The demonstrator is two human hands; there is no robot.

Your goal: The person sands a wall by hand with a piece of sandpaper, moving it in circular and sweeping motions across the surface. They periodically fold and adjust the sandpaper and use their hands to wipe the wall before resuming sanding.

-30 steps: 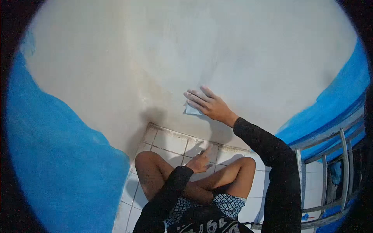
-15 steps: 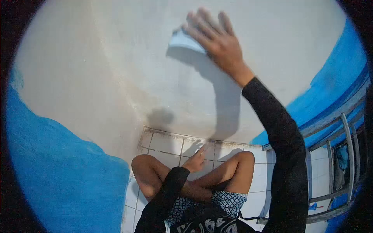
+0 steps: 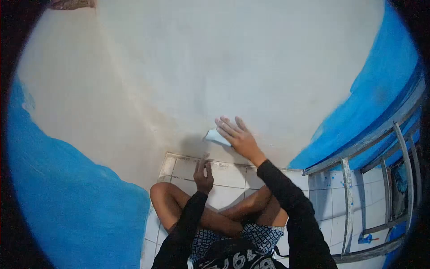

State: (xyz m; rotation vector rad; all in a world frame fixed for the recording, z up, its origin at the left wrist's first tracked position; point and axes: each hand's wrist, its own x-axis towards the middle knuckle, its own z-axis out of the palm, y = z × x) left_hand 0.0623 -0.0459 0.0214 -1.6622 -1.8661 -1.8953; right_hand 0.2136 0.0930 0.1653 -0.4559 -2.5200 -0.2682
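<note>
My right hand [image 3: 239,140] lies flat over a pale, slightly curled sheet [image 3: 217,137], pressing it to the lower part of the white wall [image 3: 277,80]. The sheet looks like paper or sandpaper; its face toward the wall is hidden. Its left end sticks out past my fingertips. Lower and to the left, my left hand [image 3: 204,177] is raised over my crossed legs, near the foot of the wall. Its fingers are apart and nothing shows in them.
Blue paint covers the left wall's lower part [image 3: 85,201] and the right side [image 3: 358,107]. A paint-marked metal ladder [image 3: 347,201] lies at right. Behind its rungs, a blue-stained brush-like object [image 3: 367,239] rests on the white floor tiles [image 3: 224,195].
My right hand has come down the wall with the pale sheet, from high up to near the floor. My left hand has lifted and shifted left. The view has tilted slightly.
</note>
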